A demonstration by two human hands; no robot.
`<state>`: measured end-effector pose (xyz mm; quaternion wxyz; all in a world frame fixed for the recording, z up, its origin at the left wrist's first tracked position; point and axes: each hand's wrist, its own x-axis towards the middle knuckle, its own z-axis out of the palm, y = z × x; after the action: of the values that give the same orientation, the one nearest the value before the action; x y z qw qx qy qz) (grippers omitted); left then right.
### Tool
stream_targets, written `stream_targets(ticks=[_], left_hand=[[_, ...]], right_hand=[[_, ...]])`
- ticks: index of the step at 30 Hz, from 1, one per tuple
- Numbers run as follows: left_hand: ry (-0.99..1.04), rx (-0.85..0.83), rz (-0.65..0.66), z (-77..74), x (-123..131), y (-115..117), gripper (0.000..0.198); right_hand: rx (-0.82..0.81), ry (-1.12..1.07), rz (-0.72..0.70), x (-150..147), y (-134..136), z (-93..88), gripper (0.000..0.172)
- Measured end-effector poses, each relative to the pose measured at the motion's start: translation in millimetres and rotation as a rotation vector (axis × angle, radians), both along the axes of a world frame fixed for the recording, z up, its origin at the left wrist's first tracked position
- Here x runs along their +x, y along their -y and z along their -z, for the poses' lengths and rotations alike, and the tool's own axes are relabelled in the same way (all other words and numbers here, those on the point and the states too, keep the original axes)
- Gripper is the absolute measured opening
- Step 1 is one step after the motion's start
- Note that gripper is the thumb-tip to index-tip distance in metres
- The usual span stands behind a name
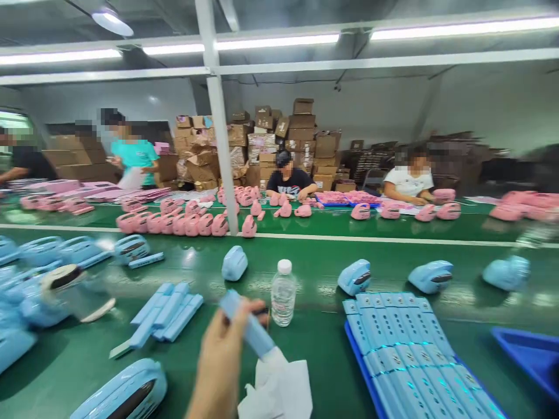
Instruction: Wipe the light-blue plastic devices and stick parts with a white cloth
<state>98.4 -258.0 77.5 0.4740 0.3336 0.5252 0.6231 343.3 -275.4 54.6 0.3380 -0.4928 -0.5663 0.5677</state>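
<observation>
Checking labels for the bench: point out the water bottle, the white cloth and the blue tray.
plastic water bottle (283,299): head view, on the bottle's body below the white cap
white cloth (279,393): head view, on the middle of its visible part
blue tray (363,372): head view, on its left rim

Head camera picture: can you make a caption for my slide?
A hand holds a light blue bar over a green conveyor belt, beside a water bottle, with pink pieces beyond.

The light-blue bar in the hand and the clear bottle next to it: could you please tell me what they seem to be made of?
The light-blue bar in the hand looks like moulded plastic: opaque, even colour, soft sheen. The bottle looks like thin, clear, glossy plastic, since the liquid inside shows through its ribbed wall; its white cap is probably plastic too.
</observation>
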Motion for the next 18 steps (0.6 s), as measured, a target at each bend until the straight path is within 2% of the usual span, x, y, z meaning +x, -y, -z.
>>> stream_targets(ticks=[1,2,4,6,8,10,11,12,14,16,17,18], left_hand=[[-0.213,-0.008,-0.079,-7.5,-19,-26,0.055],[-0.299,-0.018,-0.083,-12.7,-35,-56,0.049],[-0.409,-0.091,0.006,-14.1,-57,-119,0.036],[-0.563,-0.208,0.098,-4.5,-64,-174,0.024],[-0.731,-0.3,0.165,12.6,-60,-213,0.025],[-0.883,-0.34,0.203,32.4,-53,-238,0.025],[-0.946,-0.342,0.214,41.9,-49,-247,0.023],[-1.0,-0.337,0.222,50.5,-46,-253,0.021],[-1.081,-0.327,0.231,64.6,-40,-263,0.016],[-1.13,-0.314,0.23,74.3,-37,-269,0.019],[-1.145,-0.3,0.22,77.5,-37,-271,0.021],[-1.153,-0.283,0.204,79.3,-37,-272,0.023]], right_hand=[[0.013,0.015,0.025,10,-5,-3.9,0.021],[0.028,0.031,0.051,20,-7,-7.2,0.019],[0.061,0.073,0.106,37,0,-12.0,0.017],[0.095,0.111,0.156,49,14,-16.8,0.021],[0.147,0.197,0.214,59,24,-25.3,0.031],[0.252,0.407,0.261,72,14,-39.1,0.039],[0.313,0.536,0.275,80,0,-47.2,0.04],[0.377,0.675,0.271,90,-19,-55.0,0.042],[0.428,0.782,0.257,111,-68,-65.2,0.043],[0.456,0.862,0.235,127,-122,-64.0,0.036],[0.457,0.915,0.226,132,-147,-59.0,0.028],[0.454,0.971,0.196,135,-169,-52.0,0.026]])
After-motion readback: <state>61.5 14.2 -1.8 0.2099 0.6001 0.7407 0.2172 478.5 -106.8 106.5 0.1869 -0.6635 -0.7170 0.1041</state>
